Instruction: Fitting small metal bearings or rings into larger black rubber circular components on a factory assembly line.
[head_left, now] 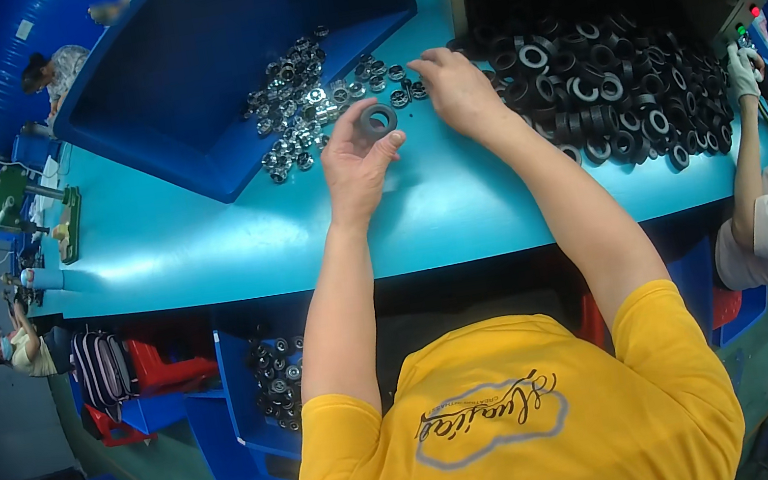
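My left hand (355, 163) grips a black ring (377, 120) between thumb and fingers, with its round hole facing up. Further right, my right hand (459, 92) has its fingers bent together over the blue-green table. Its fingertips are beside a few shiny metal round parts (400, 98), and whatever they pinch is hidden. Many more chromed round parts (291, 95) lie heaped at the open edge of a blue bin, just beyond my left hand. To the right of my right hand spreads a big pile of black rings (614, 86), some with pale inner faces.
The blue bin (183, 91) leans over the table's far left. A green hand press (3, 212) stands at the left end. Below the table is a blue crate (244, 400) of dark round parts. A gloved co-worker (766, 203) sits at right; other people are at left.
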`<state>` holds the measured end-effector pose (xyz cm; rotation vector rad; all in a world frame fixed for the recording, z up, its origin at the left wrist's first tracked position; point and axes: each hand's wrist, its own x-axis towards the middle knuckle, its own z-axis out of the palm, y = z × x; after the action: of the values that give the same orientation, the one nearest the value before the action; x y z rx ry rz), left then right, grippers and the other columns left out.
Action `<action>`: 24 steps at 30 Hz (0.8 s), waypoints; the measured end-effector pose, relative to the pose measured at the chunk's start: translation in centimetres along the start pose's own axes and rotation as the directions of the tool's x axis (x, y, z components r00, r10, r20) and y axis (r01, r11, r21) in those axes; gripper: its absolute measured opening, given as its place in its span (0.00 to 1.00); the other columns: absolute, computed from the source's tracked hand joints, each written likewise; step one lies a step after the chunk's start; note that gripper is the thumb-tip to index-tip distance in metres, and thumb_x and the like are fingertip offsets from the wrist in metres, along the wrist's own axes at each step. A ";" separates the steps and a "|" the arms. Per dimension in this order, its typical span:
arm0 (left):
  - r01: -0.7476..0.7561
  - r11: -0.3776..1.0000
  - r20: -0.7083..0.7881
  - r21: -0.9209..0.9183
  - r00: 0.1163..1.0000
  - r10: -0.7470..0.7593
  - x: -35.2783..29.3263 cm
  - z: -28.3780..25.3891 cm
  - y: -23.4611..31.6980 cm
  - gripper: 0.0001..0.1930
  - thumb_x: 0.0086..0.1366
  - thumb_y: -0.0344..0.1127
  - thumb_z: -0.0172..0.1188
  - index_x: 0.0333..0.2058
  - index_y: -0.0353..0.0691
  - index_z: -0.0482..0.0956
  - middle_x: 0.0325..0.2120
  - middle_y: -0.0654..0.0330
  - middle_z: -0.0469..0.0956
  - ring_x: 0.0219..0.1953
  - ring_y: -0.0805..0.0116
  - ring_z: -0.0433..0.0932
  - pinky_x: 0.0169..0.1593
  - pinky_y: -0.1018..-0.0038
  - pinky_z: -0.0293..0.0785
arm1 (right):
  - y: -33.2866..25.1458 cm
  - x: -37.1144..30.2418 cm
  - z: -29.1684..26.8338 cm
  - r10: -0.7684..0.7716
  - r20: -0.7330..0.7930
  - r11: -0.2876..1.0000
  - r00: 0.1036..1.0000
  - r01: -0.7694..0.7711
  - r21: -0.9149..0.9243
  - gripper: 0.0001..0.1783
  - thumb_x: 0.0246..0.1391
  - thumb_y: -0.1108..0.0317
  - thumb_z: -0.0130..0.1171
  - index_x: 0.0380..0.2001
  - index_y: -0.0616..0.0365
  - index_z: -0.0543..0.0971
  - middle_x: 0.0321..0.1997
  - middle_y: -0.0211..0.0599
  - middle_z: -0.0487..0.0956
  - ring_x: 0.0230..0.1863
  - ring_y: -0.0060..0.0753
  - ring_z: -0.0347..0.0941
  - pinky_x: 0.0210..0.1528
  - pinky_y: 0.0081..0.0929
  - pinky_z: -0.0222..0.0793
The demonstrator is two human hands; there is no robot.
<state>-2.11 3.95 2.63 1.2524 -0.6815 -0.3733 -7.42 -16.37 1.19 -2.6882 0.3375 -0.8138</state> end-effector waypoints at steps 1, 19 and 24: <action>0.006 1.000 -0.004 -0.001 1.000 -0.006 -0.1 -0.3 -0.1 0.26 0.62 0.28 0.73 0.58 0.35 0.76 0.40 0.63 0.80 0.38 0.75 0.79 0.37 0.77 0.81 | -0.5 -0.2 0.3 0.007 0.043 0.999 0.999 -0.005 -0.038 0.21 0.59 0.76 0.56 0.55 0.56 0.81 0.60 0.48 0.76 0.57 0.53 0.75 0.58 0.46 0.76; 0.078 0.997 0.030 -0.020 0.997 -0.078 -0.1 -0.8 -0.2 0.26 0.65 0.32 0.72 0.58 0.32 0.75 0.38 0.62 0.79 0.33 0.72 0.79 0.38 0.74 0.82 | -1.4 0.4 -1.3 0.098 -0.209 0.952 0.973 -0.030 0.304 0.10 0.60 0.67 0.65 0.42 0.59 0.86 0.42 0.46 0.80 0.42 0.51 0.81 0.46 0.42 0.79; 0.056 0.998 0.006 -0.039 0.998 -0.056 0.2 -0.9 -0.7 0.27 0.66 0.33 0.70 0.60 0.32 0.73 0.40 0.59 0.80 0.35 0.72 0.81 0.42 0.72 0.84 | -2.4 0.0 -1.6 0.163 -0.106 0.819 0.981 -0.074 0.569 0.11 0.59 0.65 0.65 0.43 0.55 0.87 0.39 0.41 0.81 0.37 0.41 0.80 0.43 0.36 0.77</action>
<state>-1.29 4.33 1.92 1.2361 -0.6414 -0.4339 -7.94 -14.48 3.32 -2.0378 0.2458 -0.9110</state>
